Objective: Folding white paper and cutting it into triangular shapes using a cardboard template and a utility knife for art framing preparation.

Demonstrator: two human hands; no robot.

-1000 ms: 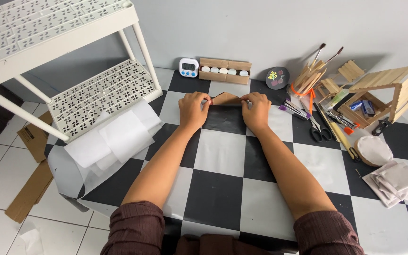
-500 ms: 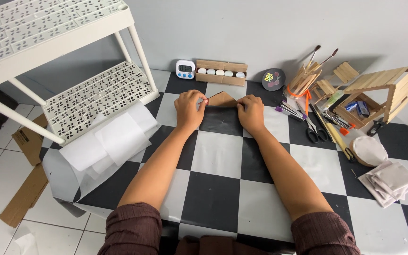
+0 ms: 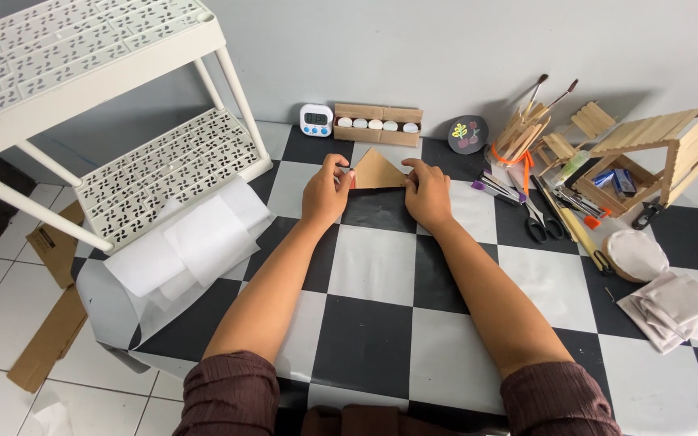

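A single head-worn camera looks steeply down and forward over a black-and-white chequered tabletop (image 3: 381,266) towards a grey wall, the wearer's forearms running up from the bottom edge. The left hand (image 3: 326,192) and right hand (image 3: 428,194) meet on a brown triangular cardboard piece (image 3: 377,171) just above the centre of the frame, at arm's length from the lens. Left of the grip stands a white perforated plastic shelf rack (image 3: 90,89); right of it, a slatted wooden house model (image 3: 656,149). No second view overlaps.
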